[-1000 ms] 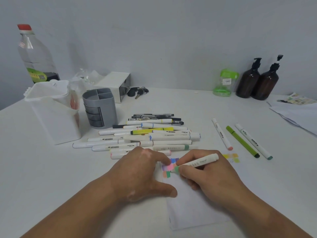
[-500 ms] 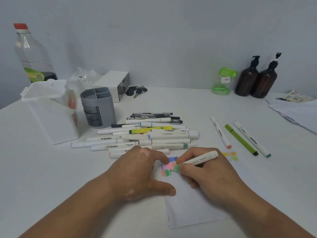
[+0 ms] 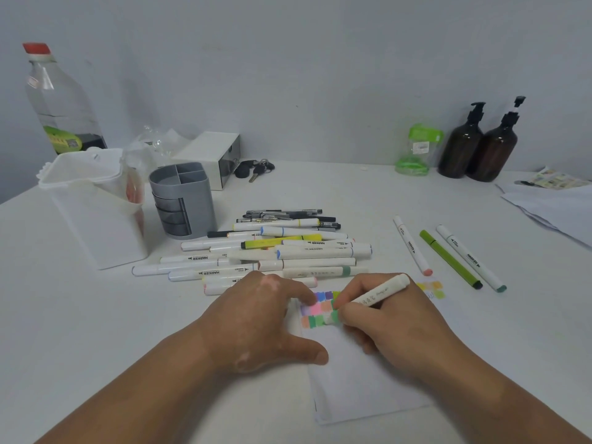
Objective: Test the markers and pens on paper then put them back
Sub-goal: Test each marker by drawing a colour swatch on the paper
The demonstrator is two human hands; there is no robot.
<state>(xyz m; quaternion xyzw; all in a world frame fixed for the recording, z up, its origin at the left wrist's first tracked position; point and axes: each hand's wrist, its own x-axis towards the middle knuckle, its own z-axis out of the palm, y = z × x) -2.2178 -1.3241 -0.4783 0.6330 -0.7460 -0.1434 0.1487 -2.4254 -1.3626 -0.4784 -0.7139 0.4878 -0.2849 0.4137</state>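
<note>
The right hand (image 3: 394, 325) pinches a white plastic marker (image 3: 381, 291) low near its tip, which meets the thin white paper sheet (image 3: 362, 386) between both hands; light, rigid and smooth, it probably suits that grip. The left hand (image 3: 256, 318) rests flat, holding nothing, steadying the slide-prone sheet.

Marker (image 3: 381, 291) perhaps slightly steeper now.

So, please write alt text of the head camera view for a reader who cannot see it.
A person's right hand presses a white marker onto paper among colour swatches, while the left hand holds the sheet flat. Behind lie a pile of markers and a grey pen holder.
</note>
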